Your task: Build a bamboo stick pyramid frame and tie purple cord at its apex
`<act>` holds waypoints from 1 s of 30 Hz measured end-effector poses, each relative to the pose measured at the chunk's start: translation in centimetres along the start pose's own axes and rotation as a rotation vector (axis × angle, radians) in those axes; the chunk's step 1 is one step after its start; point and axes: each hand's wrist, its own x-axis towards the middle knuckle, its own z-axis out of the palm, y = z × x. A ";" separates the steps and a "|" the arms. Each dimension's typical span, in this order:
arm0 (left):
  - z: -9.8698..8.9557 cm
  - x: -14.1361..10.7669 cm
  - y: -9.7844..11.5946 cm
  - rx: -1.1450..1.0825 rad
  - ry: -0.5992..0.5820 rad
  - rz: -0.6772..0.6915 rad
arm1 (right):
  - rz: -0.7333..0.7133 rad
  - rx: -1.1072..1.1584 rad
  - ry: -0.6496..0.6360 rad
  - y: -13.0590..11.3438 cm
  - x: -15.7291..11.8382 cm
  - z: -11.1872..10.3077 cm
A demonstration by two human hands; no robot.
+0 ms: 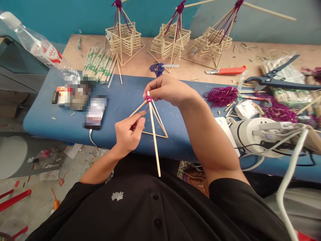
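A small frame of wooden sticks (155, 115) stands on the blue mat in front of me, its sticks meeting at a top joint. Purple cord (148, 99) is wound around that joint. One long stick slants down from it towards my shirt. At the joint, my right hand (167, 90) is closed with its fingertips against the frame's top; part of the grip is hidden behind the stick. Lower and to the left, my left hand (129, 132) is closed, with a strand of the cord running to its fingers.
Behind stand three stick structures (124, 42) with purple tops. Around me are a glue gun (157, 69), orange cutter knife (229, 70), dark-handled cutters (273, 78), cord bundle (222, 97), wrapped sticks (99, 65), phone (96, 112), plastic bottle (42, 47) and a white cable (288, 180).
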 end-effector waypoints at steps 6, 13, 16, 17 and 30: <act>1.2 -1.2 -0.7 0.176 0.030 0.344 | 0.088 0.030 -0.050 1.1 1.5 -0.2; 2.7 -2.0 -2.3 0.208 -0.027 0.402 | 0.091 0.066 -0.080 1.1 2.4 -0.2; 3.4 -1.9 -2.4 0.269 -0.050 0.376 | 0.101 0.060 -0.072 0.9 2.7 -0.3; 3.6 -1.8 -2.4 0.300 -0.066 0.361 | 0.106 0.052 -0.084 0.8 2.8 -0.4; 3.4 -2.1 -2.9 0.222 -0.009 0.432 | 0.089 -0.182 -0.099 -0.2 2.6 -0.7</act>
